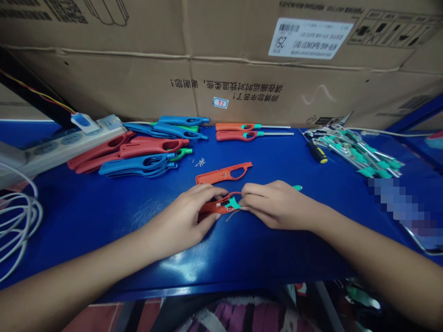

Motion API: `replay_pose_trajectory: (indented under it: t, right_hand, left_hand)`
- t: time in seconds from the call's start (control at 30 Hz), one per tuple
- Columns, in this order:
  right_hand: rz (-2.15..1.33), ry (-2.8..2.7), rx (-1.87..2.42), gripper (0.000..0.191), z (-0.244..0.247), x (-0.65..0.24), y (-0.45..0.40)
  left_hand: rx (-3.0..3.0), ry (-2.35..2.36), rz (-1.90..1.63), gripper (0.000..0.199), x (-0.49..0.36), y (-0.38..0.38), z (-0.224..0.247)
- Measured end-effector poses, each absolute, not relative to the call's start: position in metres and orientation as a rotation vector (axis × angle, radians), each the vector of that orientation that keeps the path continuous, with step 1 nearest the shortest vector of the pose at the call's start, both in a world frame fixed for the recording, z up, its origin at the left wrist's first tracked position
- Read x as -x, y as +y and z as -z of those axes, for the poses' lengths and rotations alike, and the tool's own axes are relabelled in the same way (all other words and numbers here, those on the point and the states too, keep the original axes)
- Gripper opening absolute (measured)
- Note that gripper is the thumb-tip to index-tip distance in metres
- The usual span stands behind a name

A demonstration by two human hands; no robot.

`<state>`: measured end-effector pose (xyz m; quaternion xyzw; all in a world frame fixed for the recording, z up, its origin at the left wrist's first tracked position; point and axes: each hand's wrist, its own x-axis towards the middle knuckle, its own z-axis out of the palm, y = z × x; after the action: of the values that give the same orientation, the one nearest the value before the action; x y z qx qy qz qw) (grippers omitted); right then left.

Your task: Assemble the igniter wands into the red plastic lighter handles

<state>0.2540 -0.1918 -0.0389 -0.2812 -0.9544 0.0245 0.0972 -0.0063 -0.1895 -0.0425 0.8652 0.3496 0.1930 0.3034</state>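
Observation:
My left hand (188,214) is closed around an orange lighter half-shell (206,210), which lies just above the table. A green trigger piece (234,203) with a dark part and thin wires sits in its open side. My right hand (277,205) pinches the inner lighter assembly at the shell's front end, its fingertips hidden behind the knuckles. Beyond that hand a green tip (297,187) pokes out. Behind both hands lies the matching orange half-shell (221,175), inner side up.
Two orange lighters (238,135) with metal rods lie at the back. Red shells (145,146) and blue shells (138,165) are piled left, beside a power strip (69,140). Small screws (200,162), a screwdriver (316,151) and several rod assemblies (363,152) lie around. A cardboard box (138,87) stands behind.

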Motion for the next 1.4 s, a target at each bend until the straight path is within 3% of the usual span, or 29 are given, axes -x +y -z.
replay_pose_trajectory:
  t: [0.23,0.47,0.6,0.7,1.4]
  right_hand:
    - [-0.088,-2.838,0.831,0.029,0.0389,-0.2542,-0.1899]
    - [-0.371,-2.664,0.971,0.017,0.0405,-0.2524,-0.1894]
    - [-0.512,-2.581,1.03,0.031,0.0384,-0.2509,-0.1896]
    - [-0.441,-2.632,0.982,0.031,0.0396,-0.2504,-0.1897]
    - [-0.128,-2.798,0.968,0.039,0.0391,-0.247,-0.1942]
  left_hand:
    - [-2.29,0.896,-0.528,0.035,0.0047,-0.1898,0.0427]
    - [-2.273,0.911,-0.526,0.036,0.0025,-0.1902,0.0415]
    - [-2.229,0.898,-0.571,0.025,-0.0005,-0.1922,0.0399]
    - [-2.237,0.899,-0.594,0.018,-0.0019,-0.1937,0.041]
    - [-2.365,0.855,-0.605,0.019,-0.0003,-0.1904,0.0464]
